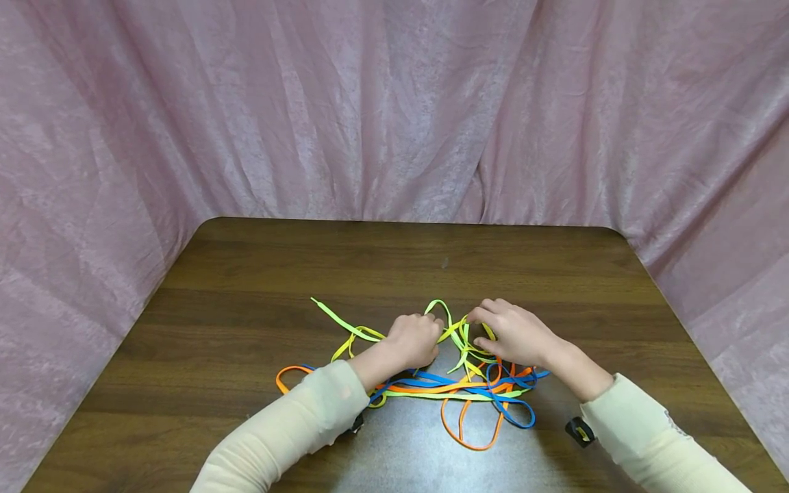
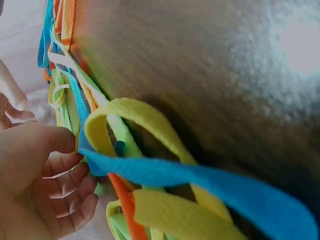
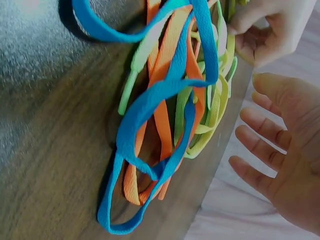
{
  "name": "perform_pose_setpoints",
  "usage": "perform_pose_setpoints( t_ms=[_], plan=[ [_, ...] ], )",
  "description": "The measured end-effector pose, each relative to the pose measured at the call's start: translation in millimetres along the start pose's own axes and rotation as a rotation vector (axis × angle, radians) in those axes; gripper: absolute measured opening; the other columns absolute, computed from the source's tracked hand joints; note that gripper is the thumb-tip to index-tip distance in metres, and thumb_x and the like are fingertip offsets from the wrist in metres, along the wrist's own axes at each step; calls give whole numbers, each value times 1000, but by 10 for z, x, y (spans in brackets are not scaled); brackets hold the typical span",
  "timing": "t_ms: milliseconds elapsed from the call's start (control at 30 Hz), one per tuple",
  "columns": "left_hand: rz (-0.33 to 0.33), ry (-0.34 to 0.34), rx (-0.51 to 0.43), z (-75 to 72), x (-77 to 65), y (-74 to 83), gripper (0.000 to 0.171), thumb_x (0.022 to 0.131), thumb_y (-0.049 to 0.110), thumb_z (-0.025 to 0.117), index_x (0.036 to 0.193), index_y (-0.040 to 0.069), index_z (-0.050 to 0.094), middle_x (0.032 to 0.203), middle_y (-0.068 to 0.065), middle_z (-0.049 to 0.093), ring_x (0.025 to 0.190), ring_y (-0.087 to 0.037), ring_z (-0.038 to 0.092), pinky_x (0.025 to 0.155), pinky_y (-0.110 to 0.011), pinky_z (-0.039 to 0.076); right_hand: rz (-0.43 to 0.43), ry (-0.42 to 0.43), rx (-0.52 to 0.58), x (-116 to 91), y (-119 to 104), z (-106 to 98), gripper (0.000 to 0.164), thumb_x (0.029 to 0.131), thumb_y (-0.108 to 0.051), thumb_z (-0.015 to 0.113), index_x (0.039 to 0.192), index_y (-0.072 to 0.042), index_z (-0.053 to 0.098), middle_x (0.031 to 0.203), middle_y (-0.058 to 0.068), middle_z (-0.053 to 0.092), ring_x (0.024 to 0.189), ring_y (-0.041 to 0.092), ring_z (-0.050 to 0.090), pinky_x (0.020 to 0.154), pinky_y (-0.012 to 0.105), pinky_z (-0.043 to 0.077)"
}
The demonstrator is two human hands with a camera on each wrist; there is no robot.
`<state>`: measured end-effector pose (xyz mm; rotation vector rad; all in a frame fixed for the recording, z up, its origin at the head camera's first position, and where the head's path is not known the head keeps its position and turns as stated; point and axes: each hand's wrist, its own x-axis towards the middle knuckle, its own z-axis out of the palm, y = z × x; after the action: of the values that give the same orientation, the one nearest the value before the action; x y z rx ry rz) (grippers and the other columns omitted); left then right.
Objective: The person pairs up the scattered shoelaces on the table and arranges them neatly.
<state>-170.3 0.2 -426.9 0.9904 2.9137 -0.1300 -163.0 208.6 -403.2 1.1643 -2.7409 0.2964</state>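
Note:
A tangle of flat shoelaces lies across the table in front of me. My left hand (image 1: 414,339) pinches a yellow shoelace (image 1: 453,331) between thumb and forefinger, its other fingers curled loosely. To the right, my right hand (image 1: 516,333) hovers by the yellow and green loops; the right wrist view shows its fingers spread and relaxed, holding nothing. A light green shoelace (image 1: 339,320) stretches out to the far left. Nearer to me run a blue shoelace (image 3: 132,125) and an orange shoelace (image 1: 474,448), crossing in loops. The left forearm hides part of the tangle.
The brown wooden table (image 1: 246,267) has rounded far corners. A pink curtain (image 1: 394,109) hangs behind it and along both sides. Small black devices (image 1: 579,432) sit by the cuffs of the pale sleeves (image 1: 641,424).

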Motion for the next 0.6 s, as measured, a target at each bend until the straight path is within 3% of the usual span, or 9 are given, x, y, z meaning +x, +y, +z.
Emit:
perform_pose_setpoints(
  t_ms=[233, 467, 600],
  plan=[
    [-4, 13, -28, -6, 7, -8, 12, 84, 23, 59, 93, 16, 62, 80, 1, 61, 67, -16, 60, 47, -31, 44, -65, -18, 25, -14, -76, 77, 25, 75, -15, 73, 97, -12, 62, 92, -2, 58, 82, 12, 54, 67, 28, 47],
    [-24, -5, -74, -50, 16, -37, 9, 84, 22, 59, 91, 16, 59, 60, 1, 52, 46, -13, 48, 37, -29, 36, -62, -64, 11, -20, -118, 177, 19, 76, -14, 71, 91, -15, 60, 83, -6, 52, 73, 9, 48, 61, 24, 43],
    [-30, -20, -75, -86, 16, -59, 12, 86, 22, 58, 97, 17, 60, 58, 0, 50, 44, -13, 45, 37, -28, 35, -55, -72, -7, -21, -122, 224, 17, 76, -13, 70, 85, -16, 56, 78, -7, 47, 71, 9, 45, 59, 23, 40]
  ],
)
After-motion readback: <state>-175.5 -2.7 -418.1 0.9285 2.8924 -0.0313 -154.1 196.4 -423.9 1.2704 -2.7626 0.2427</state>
